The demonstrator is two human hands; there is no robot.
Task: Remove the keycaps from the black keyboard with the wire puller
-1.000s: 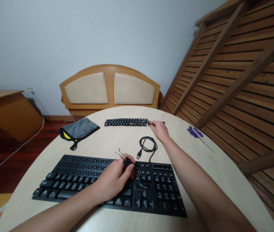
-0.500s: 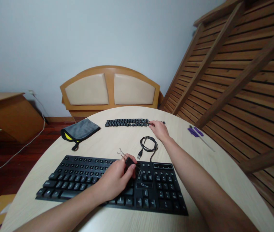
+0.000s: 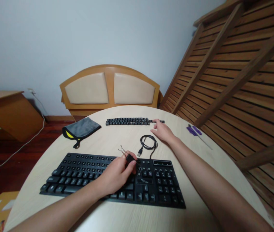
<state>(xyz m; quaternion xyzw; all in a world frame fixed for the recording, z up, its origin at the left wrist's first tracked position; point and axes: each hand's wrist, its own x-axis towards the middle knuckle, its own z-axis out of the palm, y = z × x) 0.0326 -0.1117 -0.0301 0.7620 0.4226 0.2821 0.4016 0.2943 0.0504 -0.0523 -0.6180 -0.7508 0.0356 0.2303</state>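
While the keycap rows lie at 12 o'clock on the worktop, the right hand loosens beside them.
Pinched half a second ago, its thumb and forefinger now part, the grip wide and apparently empty at the rows' 3 o'clock end; a keycap is probably placed. The left hand narrowly grips the wire puller over the keyboard at 6 o'clock.

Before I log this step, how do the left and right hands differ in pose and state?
The left hand grips a black-handled wire tool; the right hand shows nothing held. The left hand is curled closed, the right hand open. The left hand is over the keyboard, the right hand at the loose keycaps. Both hands are bare.
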